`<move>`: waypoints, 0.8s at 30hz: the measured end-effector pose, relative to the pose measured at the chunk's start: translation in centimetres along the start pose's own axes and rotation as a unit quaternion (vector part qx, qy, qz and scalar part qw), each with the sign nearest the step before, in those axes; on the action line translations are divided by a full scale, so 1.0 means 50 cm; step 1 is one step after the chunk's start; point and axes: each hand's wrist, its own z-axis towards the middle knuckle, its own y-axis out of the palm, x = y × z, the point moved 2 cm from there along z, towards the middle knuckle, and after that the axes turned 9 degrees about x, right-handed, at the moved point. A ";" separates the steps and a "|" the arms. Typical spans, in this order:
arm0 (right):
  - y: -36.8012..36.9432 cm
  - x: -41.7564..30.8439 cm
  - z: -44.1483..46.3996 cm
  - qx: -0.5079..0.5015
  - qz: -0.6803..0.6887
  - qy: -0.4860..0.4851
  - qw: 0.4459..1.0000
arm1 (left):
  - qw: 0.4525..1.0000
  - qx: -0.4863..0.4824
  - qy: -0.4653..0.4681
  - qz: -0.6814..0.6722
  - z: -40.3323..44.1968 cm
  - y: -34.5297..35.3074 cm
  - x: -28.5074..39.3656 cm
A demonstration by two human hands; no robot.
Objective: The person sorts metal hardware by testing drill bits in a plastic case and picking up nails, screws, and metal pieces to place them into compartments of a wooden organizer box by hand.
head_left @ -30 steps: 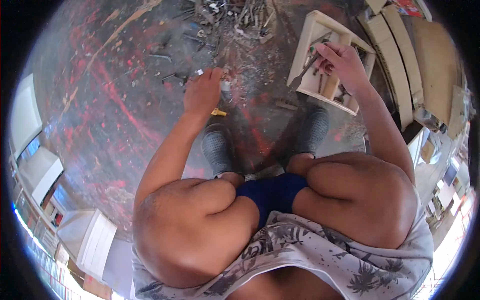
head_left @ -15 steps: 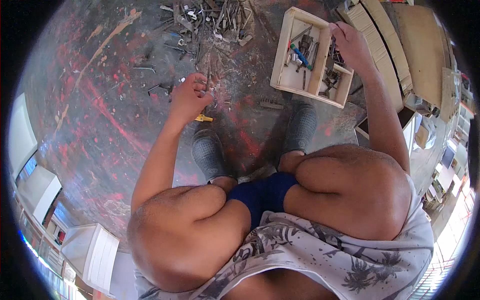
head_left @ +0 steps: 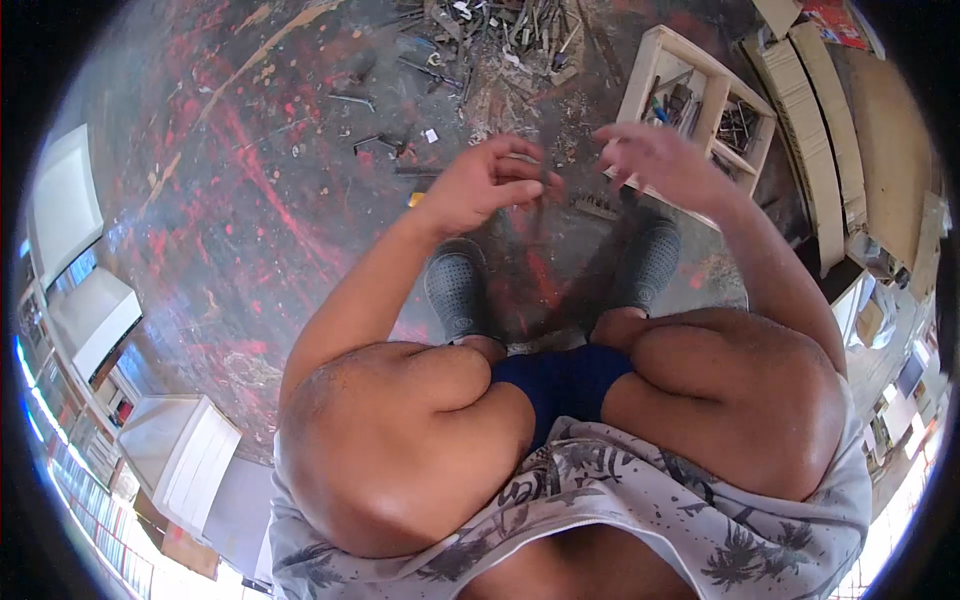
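My left hand (head_left: 488,183) is over the floor in front of my left shoe. Its fingers are bent towards the thumb, and a thin dark blurred shape shows by the fingertips; I cannot make out what it is. My right hand (head_left: 668,168) is smeared by motion, its fingers spread with nothing visible in them. It is above the near side of a wooden box (head_left: 648,62) and hides part of it. Divided into compartments, the box holds metal bits and small tools, a blue one (head_left: 659,108) among them.
A heap of metal pieces (head_left: 520,35) lies at the top middle. Loose metal parts (head_left: 375,143) and a yellow piece (head_left: 416,199) are left of my left hand. Cardboard (head_left: 795,140) stands right of the box. My shoes (head_left: 457,290) are below my hands.
My right hand has come away from the box's far end, down and left. My left hand has moved right, nearer to it. The view has shifted, so the box appears further right.
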 end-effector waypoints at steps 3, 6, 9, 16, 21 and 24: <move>0.084 -0.020 -0.025 -0.060 0.206 0.107 0.971 | 0.997 0.011 0.025 0.068 -0.001 0.049 0.002; 0.083 0.006 -0.021 -0.052 0.201 0.140 0.968 | 0.993 0.013 0.055 0.105 -0.001 0.064 0.010; 0.010 0.017 0.003 0.014 0.150 0.144 0.978 | 0.952 0.103 0.099 0.270 0.030 0.022 0.022; -0.137 0.024 0.002 0.194 -0.350 0.093 0.912 | 0.671 0.329 0.256 0.612 0.090 -0.138 0.031; -0.120 0.009 -0.001 0.218 -0.370 0.024 0.903 | 0.640 0.300 0.284 0.647 0.118 -0.151 0.008; -0.096 -0.015 0.002 0.204 -0.322 0.006 0.925 | 0.633 0.288 0.271 0.666 0.119 -0.146 0.000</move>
